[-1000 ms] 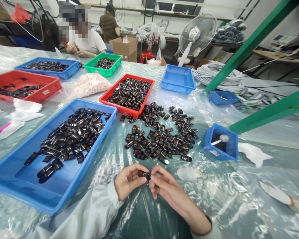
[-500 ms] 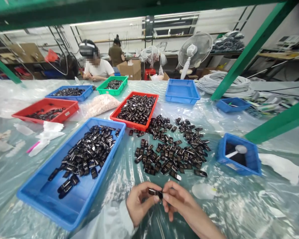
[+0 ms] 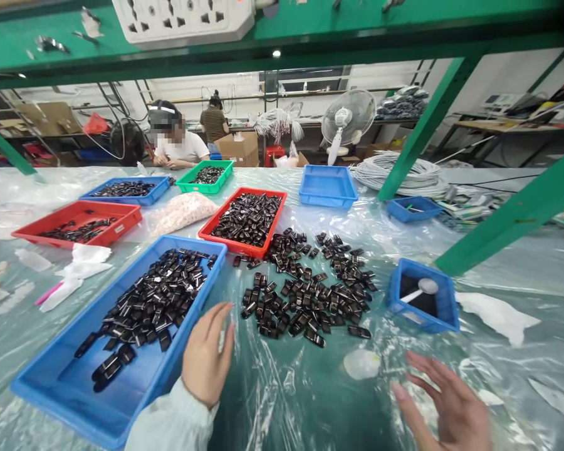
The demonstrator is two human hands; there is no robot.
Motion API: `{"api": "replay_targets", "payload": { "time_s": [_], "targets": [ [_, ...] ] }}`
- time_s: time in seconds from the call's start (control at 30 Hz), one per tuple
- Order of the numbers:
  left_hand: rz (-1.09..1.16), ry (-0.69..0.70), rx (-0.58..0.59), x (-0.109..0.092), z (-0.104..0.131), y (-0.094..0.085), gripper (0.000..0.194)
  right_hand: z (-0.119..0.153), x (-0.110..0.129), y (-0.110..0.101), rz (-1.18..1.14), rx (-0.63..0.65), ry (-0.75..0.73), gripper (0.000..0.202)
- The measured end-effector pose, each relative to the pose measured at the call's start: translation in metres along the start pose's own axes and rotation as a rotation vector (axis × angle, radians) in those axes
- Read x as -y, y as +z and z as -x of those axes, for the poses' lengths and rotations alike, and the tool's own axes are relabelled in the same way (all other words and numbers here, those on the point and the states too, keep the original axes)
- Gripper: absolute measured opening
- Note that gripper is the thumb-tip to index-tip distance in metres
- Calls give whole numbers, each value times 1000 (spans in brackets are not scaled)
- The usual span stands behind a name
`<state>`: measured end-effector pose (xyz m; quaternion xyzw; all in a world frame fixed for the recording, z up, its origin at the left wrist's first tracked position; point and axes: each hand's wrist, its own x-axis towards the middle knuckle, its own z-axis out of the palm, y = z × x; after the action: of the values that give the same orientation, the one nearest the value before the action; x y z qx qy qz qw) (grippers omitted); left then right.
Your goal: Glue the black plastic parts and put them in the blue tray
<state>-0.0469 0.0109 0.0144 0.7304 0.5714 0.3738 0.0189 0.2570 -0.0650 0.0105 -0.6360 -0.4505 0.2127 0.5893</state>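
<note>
Beside the right wall of the large blue tray (image 3: 56,369), my left hand (image 3: 207,357) is stretched out with thumb and fingers apart, and I see nothing in it. Small glossy black-brown plastic pieces (image 3: 157,294) are heaped in that tray. More of these dark pieces (image 3: 319,294) lie loose on the plastic-covered table, ahead of and between my hands. At the lower right, my right hand (image 3: 444,401) is spread open, slightly blurred, over the bare plastic sheet. A pale translucent scrap (image 3: 361,364) lies to its left.
A red tray (image 3: 267,249) full of dark pieces stands behind the loose pile. At right are a small blue bin (image 3: 423,321) with a white scoop (image 3: 423,288) and a slanting green post (image 3: 507,216). A power strip (image 3: 183,22) hangs overhead. A co-worker (image 3: 176,141) sits across the table.
My hands have parted, the left going left towards the blue tray, the right going right. The dark piece they held between them no longer shows in either. The view has tilted up.
</note>
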Motion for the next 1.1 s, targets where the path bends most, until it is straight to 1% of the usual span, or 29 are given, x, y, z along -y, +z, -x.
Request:
{"api": "replay_targets", "payload": {
  "time_s": [0.03,0.07,0.13,0.17,0.23,0.3,0.4,0.5,0.6,0.7,0.83,0.97,1.03,1.1],
  "targets": [
    [14,-5,48,1,1,13,31,-4,-8,1,26,83,42,62],
    [25,-13,73,3,1,25,31,-6,-15,4,47,157,84,64],
    [62,-25,101,8,-3,45,33,-6,-27,12,72,259,159,58],
    [89,-31,113,11,-5,52,34,-5,-32,16,80,300,187,53],
    [154,-51,133,16,-9,58,33,-4,-40,22,101,370,216,45],
    [227,-87,146,19,-10,58,29,-3,-46,23,122,398,212,43],
    [348,-179,155,16,-7,53,24,-3,-47,19,122,375,265,48],
    [480,-294,145,9,-3,50,27,-3,-43,15,92,330,361,55],
    [614,-406,141,3,-2,48,30,-1,-41,13,63,264,382,62],
    [755,-512,158,-1,-3,47,38,2,-42,12,70,228,386,66],
    [945,-659,207,-3,-1,48,43,8,-35,11,62,251,401,62],
    [1111,-803,251,-4,5,52,38,17,-17,19,-57,197,379,52],
    [1178,-860,255,-5,7,52,37,20,-12,22,-114,182,415,48],
    [1241,-906,266,-7,8,51,40,23,-10,26,-155,217,476,49]
  ]
}}
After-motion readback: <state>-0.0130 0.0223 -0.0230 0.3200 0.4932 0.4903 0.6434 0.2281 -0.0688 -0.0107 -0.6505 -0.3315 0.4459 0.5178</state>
